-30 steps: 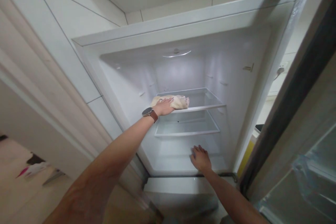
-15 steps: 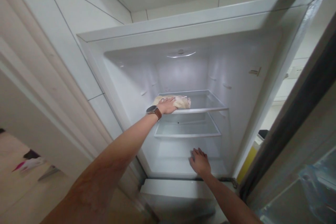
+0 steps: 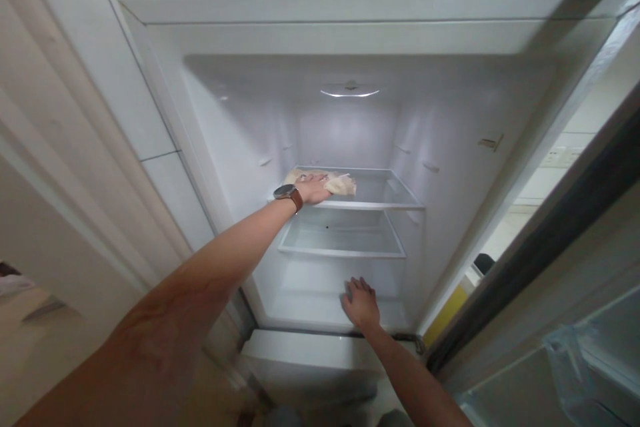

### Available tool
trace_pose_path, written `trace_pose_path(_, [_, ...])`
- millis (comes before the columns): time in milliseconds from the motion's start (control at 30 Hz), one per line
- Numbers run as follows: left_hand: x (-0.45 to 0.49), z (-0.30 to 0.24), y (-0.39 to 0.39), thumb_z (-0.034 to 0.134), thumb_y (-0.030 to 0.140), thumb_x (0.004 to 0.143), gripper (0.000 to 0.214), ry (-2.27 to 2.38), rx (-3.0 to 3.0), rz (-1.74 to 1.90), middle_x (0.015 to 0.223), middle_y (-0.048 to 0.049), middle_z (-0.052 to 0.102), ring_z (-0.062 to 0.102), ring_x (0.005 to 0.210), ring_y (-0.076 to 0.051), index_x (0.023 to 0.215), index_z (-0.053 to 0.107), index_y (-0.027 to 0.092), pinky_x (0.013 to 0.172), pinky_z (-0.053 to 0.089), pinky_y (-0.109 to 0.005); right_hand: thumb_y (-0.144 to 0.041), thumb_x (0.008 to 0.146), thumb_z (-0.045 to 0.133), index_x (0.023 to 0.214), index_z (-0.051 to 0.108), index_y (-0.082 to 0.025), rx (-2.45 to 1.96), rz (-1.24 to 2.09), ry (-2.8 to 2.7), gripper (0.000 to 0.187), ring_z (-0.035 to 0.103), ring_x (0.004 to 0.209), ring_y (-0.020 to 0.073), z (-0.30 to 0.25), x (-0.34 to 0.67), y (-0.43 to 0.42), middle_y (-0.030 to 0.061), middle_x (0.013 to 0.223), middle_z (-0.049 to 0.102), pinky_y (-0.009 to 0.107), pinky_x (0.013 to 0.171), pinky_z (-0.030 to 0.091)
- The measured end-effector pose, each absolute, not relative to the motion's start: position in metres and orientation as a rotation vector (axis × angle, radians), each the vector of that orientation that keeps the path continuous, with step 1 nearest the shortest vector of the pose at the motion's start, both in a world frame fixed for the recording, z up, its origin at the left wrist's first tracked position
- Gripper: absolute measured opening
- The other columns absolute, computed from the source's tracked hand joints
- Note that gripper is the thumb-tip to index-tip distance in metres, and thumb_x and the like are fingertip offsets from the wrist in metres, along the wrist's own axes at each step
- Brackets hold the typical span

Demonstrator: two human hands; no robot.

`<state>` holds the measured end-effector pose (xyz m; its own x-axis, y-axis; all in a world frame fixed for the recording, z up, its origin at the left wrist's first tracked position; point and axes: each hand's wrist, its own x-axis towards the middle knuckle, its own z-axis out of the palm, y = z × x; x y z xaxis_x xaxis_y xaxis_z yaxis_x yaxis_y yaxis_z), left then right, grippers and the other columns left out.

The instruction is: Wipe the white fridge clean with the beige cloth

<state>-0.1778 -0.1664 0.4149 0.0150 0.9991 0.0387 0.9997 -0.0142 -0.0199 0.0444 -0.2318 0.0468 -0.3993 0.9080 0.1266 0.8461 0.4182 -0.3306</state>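
Note:
My left hand (image 3: 314, 188), with a brown-strapped watch on the wrist, lies flat with fingers stretched on a beige cloth (image 3: 339, 183). The cloth rests at the left of the upper glass shelf (image 3: 380, 203) inside an open white fridge (image 3: 505, 40). My right hand (image 3: 361, 303) lies palm down, fingers slightly spread, on the fridge floor near its front edge. It holds nothing.
A second glass shelf (image 3: 345, 252) sits below the upper one. The open fridge door (image 3: 565, 293) stands at the right with clear door bins. A white tiled wall (image 3: 100, 80) borders the left. A yellow object (image 3: 447, 310) shows behind the door gap.
The view has shifted so the fridge sits more squarely ahead. My left hand and the cloth have slid slightly back and left on the shelf. My right hand stays on the floor.

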Motion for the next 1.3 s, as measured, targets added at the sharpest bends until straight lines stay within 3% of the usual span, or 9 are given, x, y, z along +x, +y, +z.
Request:
trace_pose_path(500, [-0.171,0.417,-0.156,0.029,0.073,0.09,0.078,-2.288,-2.149,-0.108,0.174,0.0,0.025,0.023,0.158,-0.037,0.161,0.035,0.04,0.126,0.015,-0.061,-0.044,0.098,0.048,0.144,0.06,-0.025,-1.381,0.385,-2.494,0.051,0.033,0.155,0.0317,0.052,0.049,-0.235,0.0074,0.161,0.048,0.054,0.125,0.026])
trace_pose_path(567, [-0.169,0.417,-0.158,0.03,0.074,0.09,0.078,-2.293,-2.144,-0.115,0.173,-0.0009,0.026,0.023,0.158,-0.037,0.16,0.037,0.04,0.126,0.015,-0.062,-0.052,0.095,0.055,0.148,0.057,-0.029,-1.14,0.422,-2.644,0.058,0.028,0.157,0.0321,0.057,0.054,-0.238,0.0065,0.164,0.043,0.056,0.125,0.023])
trace_pose_path(667, [-0.167,0.418,-0.159,0.031,0.073,0.09,0.076,-2.302,-2.137,-0.129,0.173,-0.0003,0.027,0.024,0.158,-0.037,0.16,0.035,0.043,0.126,0.014,-0.063,-0.068,0.085,0.064,0.159,0.042,-0.036,-0.737,0.531,-2.877,0.084,0.021,0.16,0.0334,0.064,0.061,-0.239,0.0047,0.168,0.036,0.062,0.126,0.015])
trace_pose_path(733, [-0.167,0.418,-0.159,0.032,0.071,0.09,0.076,-2.305,-2.14,-0.139,0.173,-0.0003,0.026,0.024,0.158,-0.037,0.161,0.032,0.043,0.125,0.014,-0.064,-0.071,0.083,0.066,0.163,0.034,-0.038,-0.673,0.565,-2.931,0.092,0.02,0.16,0.0335,0.065,0.062,-0.238,0.0046,0.169,0.033,0.063,0.125,0.013])
trace_pose_path(967, [-0.171,0.417,-0.156,0.032,0.072,0.091,0.077,-2.296,-2.164,-0.146,0.174,-0.0007,0.024,0.021,0.159,-0.04,0.162,0.036,0.039,0.127,0.013,-0.063,-0.064,0.079,0.073,0.162,0.035,-0.041,-0.739,0.548,-2.898,0.094,0.025,0.159,0.0329,0.058,0.059,-0.233,0.0034,0.169,0.034,0.063,0.125,0.015])
trace_pose_path(1300, [-0.18,0.414,-0.124,0.038,0.077,0.091,0.08,-2.326,-2.164,-0.157,0.173,0.0005,0.025,0.02,0.158,-0.042,0.162,0.033,0.041,0.126,0.012,-0.067,-0.063,0.082,0.071,0.162,0.036,-0.038,-0.726,0.51,-2.907,0.091,0.024,0.158,0.0331,0.059,0.059,-0.235,0.0048,0.169,0.035,0.061,0.125,0.015])
